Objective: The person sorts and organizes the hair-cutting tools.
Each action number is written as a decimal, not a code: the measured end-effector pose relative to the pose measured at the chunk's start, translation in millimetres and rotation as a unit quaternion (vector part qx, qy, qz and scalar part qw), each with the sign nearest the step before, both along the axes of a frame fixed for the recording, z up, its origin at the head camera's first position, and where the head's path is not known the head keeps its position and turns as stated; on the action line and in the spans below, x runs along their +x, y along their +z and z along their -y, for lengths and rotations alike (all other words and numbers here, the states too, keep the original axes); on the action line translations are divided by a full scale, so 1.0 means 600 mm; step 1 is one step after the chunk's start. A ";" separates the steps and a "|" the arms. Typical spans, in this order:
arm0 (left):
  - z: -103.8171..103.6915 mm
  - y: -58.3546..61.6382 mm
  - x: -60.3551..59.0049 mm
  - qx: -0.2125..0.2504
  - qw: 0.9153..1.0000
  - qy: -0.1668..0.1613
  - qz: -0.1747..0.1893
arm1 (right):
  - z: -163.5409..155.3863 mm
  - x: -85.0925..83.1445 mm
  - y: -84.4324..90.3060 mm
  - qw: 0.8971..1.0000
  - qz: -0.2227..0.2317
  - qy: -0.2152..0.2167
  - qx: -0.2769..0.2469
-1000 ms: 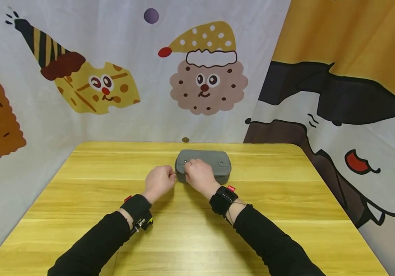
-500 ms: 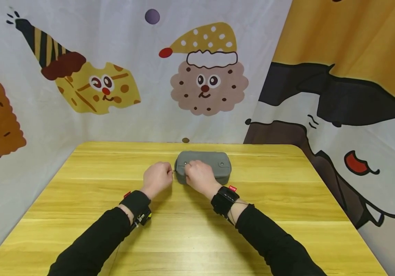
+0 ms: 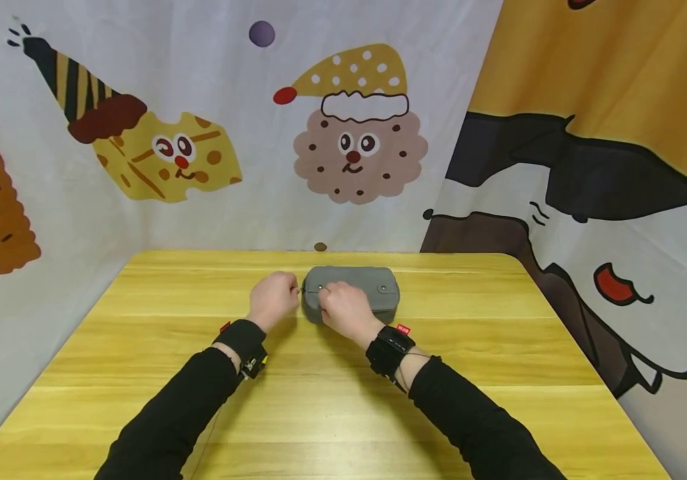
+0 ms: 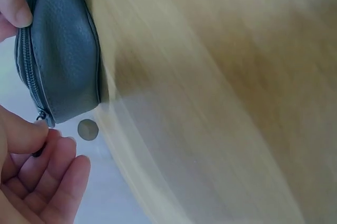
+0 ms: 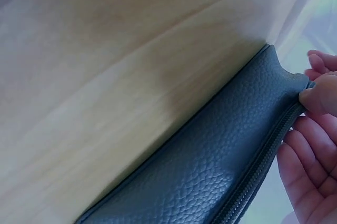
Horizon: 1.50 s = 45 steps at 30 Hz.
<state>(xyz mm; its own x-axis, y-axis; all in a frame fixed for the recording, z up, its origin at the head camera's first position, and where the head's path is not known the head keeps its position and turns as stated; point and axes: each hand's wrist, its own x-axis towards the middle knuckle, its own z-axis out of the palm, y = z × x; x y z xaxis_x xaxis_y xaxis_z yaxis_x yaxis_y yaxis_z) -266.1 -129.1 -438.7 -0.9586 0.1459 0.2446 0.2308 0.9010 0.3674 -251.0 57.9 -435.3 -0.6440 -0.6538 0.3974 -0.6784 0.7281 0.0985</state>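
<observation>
A grey leather-look zip pouch lies across the far middle of the yellow wooden table. My left hand is at the pouch's left end and pinches the small zipper pull there between thumb and fingers. My right hand rests on the pouch's left part and pinches its edge beside the zipper. In the right wrist view the right hand has its thumb pressed on the end of the pouch. The zipper looks closed along the stretch that shows.
Cartoon-printed cloth walls stand close behind the table's far edge and along its right side. The pouch is the only object on the wood. A small round dot on the backdrop shows just past the table edge.
My left hand has moved forward along the pouch's left end, still holding the zipper pull. The right hand and the pouch have stayed put.
</observation>
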 end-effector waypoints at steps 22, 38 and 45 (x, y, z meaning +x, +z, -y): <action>0.007 0.007 -0.001 0.025 0.999 -0.013 0.035 | 0.018 -0.053 0.043 0.964 0.230 -0.134 0.026; 0.010 0.007 -0.001 0.032 0.999 -0.018 0.040 | 0.037 -0.077 0.037 0.942 0.287 -0.167 0.050; 0.006 0.004 0.000 0.018 0.999 -0.008 0.037 | 0.035 -0.080 0.023 0.945 0.283 -0.157 0.044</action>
